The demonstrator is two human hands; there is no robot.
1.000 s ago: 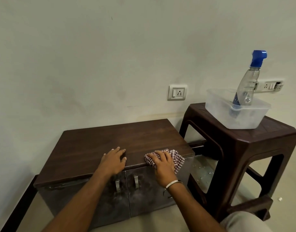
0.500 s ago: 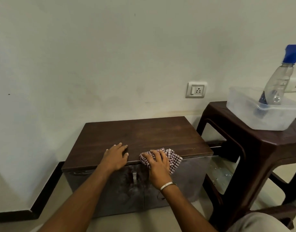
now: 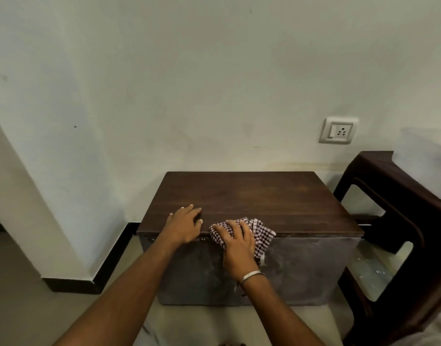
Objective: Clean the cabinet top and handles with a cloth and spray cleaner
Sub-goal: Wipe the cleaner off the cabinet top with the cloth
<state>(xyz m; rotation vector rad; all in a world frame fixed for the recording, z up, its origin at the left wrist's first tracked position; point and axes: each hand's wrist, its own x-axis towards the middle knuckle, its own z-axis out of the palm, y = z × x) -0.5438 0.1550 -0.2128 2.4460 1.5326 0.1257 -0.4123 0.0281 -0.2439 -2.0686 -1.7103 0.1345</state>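
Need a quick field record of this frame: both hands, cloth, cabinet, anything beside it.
left hand: flat on the cabinet's front edge, holding nothing
right hand: pressing the cloth over the front edge
cloth: checked, bunched, draped from the top onto the front
cabinet: dark wood top, grey doors, against the wall
door handles: mostly hidden by the right hand and cloth
stool: dark brown, right of the cabinet
wall socket: above the cabinet's right rear

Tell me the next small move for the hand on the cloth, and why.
Probably slide the right hand and its checked red-and-white cloth rightward along the dark wooden cabinet top. The cloth sits at the front edge near the middle, with the left hand bracing flat beside it, so the bare right stretch seems free to wipe.
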